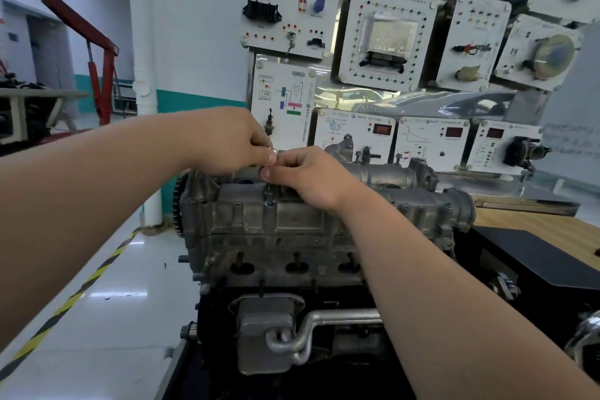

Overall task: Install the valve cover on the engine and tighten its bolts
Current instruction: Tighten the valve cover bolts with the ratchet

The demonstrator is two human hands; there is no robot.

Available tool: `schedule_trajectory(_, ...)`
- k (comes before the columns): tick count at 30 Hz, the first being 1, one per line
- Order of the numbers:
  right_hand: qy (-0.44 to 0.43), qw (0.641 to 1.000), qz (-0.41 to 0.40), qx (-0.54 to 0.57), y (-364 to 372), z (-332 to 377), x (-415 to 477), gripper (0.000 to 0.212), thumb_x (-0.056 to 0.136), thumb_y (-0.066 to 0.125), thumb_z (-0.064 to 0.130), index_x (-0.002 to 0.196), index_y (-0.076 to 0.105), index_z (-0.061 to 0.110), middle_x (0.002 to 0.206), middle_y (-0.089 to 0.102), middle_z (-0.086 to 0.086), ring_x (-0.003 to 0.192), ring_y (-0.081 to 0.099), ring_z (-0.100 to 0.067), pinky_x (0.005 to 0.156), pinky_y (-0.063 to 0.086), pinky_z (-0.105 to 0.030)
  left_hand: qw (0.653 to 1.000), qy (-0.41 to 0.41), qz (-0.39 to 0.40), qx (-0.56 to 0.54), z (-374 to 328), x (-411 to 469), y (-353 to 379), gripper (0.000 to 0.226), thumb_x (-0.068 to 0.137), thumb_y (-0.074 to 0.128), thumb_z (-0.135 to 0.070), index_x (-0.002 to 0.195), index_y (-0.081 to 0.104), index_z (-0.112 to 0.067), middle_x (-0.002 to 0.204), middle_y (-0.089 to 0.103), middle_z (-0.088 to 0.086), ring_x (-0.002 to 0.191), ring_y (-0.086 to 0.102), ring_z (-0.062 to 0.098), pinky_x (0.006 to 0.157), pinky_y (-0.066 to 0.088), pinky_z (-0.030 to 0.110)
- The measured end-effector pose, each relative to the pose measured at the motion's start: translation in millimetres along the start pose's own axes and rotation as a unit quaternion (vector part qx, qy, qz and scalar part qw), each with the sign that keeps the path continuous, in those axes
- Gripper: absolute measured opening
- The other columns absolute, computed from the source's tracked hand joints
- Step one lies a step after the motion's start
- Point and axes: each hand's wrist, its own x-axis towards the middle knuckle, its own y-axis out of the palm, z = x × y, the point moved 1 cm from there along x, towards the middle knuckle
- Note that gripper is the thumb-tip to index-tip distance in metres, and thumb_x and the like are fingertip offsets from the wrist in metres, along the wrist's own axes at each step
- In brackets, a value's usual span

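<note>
A grey cast-metal engine (292, 247) stands in the middle of the view with the valve cover (324, 208) lying on top of it. A bolt (268, 196) stands upright in the cover's near edge, its shank partly showing. My left hand (227, 140) hovers above the cover's left end, its fingertips pinching a small shiny metal piece (272, 150). My right hand (311, 178) rests on the cover just right of the bolt, fingers curled, its thumb and fingertips meeting my left hand's fingertips. What the right fingers hold is hidden.
A toothed sprocket (177, 201) sticks out at the engine's left end. An oil cooler with a bent pipe (285, 334) sits low on the front. Training panels (383, 39) fill the wall behind. A wooden bench (535, 230) lies right; a red hoist (100, 75) stands far left.
</note>
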Motion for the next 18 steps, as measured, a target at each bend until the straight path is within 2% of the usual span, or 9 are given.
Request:
schedule_trajectory(3,-0.002,1.000,0.007,0.005,-0.6,-0.3,0.4,0.026,0.086,0.072,0.025,0.062,0.071,0.034,0.056,0.055,0.018,0.055,0.049,0.005,0.057,0.038,-0.010,1.000,0.009,-0.002,-0.012,1.4,1.2,0.6,0.028,0.093,0.049,-0.045,0.110,0.069,-0.034,0.085,0.064,-0.015,0.072,0.053,0.000,0.061,0.036,0.017)
schedule_trajectory(7,-0.003,1.000,0.003,0.019,-0.9,-1.8,0.4,0.019,0.084,0.074,0.023,0.065,0.071,0.029,0.067,0.061,0.008,0.066,0.054,-0.003,0.068,0.042,-0.019,0.999,0.027,-0.005,-0.036,2.8,1.7,0.3,0.025,0.090,0.055,-0.044,0.110,0.069,-0.036,0.093,0.067,-0.011,0.068,0.053,0.000,0.061,0.037,0.017)
schedule_trajectory(10,0.001,1.000,-0.003,0.017,-0.2,-2.5,0.5,0.016,0.083,0.075,0.024,0.068,0.070,0.023,0.064,0.056,0.006,0.062,0.049,-0.004,0.063,0.039,-0.018,0.998,0.025,0.002,-0.051,4.1,1.8,0.3,0.025,0.089,0.056,-0.045,0.111,0.067,-0.038,0.092,0.065,-0.017,0.068,0.053,-0.004,0.059,0.033,0.015)
schedule_trajectory(12,0.003,1.000,-0.002,0.020,0.5,-2.6,0.3,0.013,0.084,0.074,0.023,0.072,0.070,0.017,0.066,0.056,0.005,0.064,0.049,-0.005,0.065,0.039,-0.020,0.998,0.019,0.009,-0.053,3.5,1.2,-1.0,0.024,0.089,0.056,-0.045,0.109,0.068,-0.040,0.084,0.063,-0.021,0.068,0.054,-0.007,0.058,0.032,0.015)
schedule_trajectory(15,0.009,1.000,0.007,0.026,0.8,-1.7,-0.6,0.015,0.085,0.073,0.021,0.086,0.071,0.006,0.078,0.063,-0.006,0.076,0.053,-0.010,0.076,0.041,-0.026,0.999,0.013,0.009,-0.035,0.7,2.5,-2.5,0.022,0.089,0.057,-0.045,0.103,0.071,-0.036,0.079,0.062,-0.018,0.069,0.054,0.000,0.058,0.034,0.018)
schedule_trajectory(17,0.014,1.000,0.005,0.024,0.8,-0.8,-1.3,0.016,0.086,0.072,0.021,0.093,0.073,0.007,0.091,0.070,-0.018,0.081,0.054,-0.012,0.081,0.042,-0.029,1.000,-0.003,0.005,-0.010,-2.2,3.8,-3.9,0.025,0.087,0.058,-0.048,0.096,0.074,-0.030,0.076,0.064,-0.014,0.069,0.054,0.003,0.058,0.037,0.021)
schedule_trajectory(18,0.016,1.000,0.001,0.021,0.8,-0.2,-1.5,0.015,0.086,0.072,0.022,0.093,0.074,0.009,0.095,0.071,-0.018,0.082,0.055,-0.013,0.081,0.043,-0.029,1.000,-0.015,0.004,0.008,-4.1,4.9,-5.4,0.029,0.086,0.058,-0.050,0.093,0.075,-0.027,0.077,0.066,-0.011,0.070,0.056,0.004,0.058,0.038,0.022)
